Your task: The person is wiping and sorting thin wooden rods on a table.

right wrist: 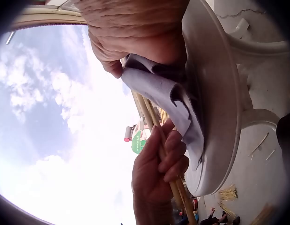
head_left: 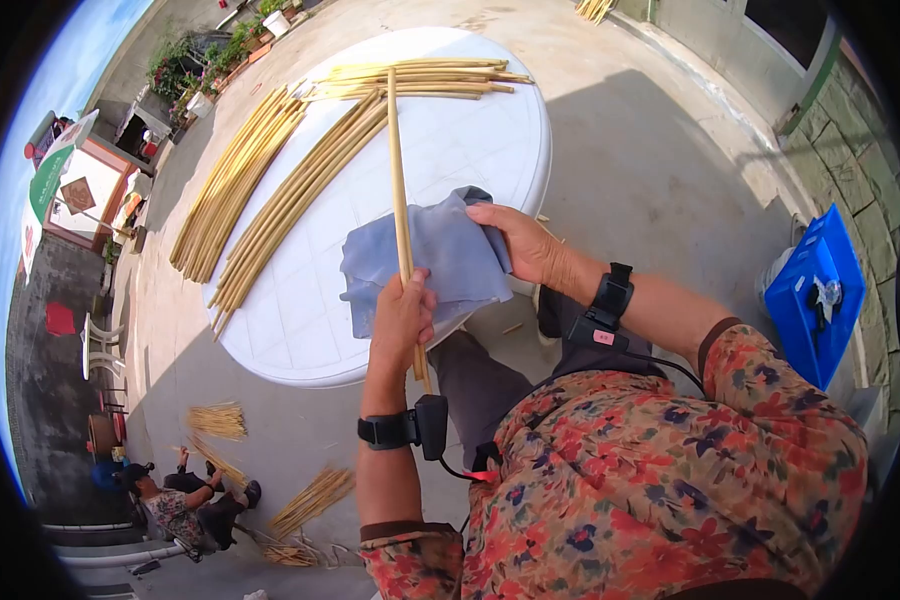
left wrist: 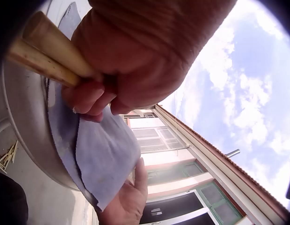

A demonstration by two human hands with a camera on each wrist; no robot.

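Note:
My left hand (head_left: 400,318) grips two long, pale yellow stalks (head_left: 397,160), which look like peeled canes and rise over the table's edge. Their cut lower ends (left wrist: 53,42) stick out of the fist in the left wrist view. A blue-grey cloth (head_left: 458,255) spreads behind the stalks and over the table's near rim. With thumb on top, my right hand (head_left: 520,243) pinches the cloth's right side. In the right wrist view the folded cloth (right wrist: 156,86) hangs from that hand and overlaps the stalks.
On the white oval table (head_left: 310,345) lie several bundles of stalks (head_left: 240,180), along its left and far sides. A blue crate (head_left: 820,300) stands at the right. Lower left, a person (head_left: 185,510) sits by stalk piles (head_left: 313,500) on the ground.

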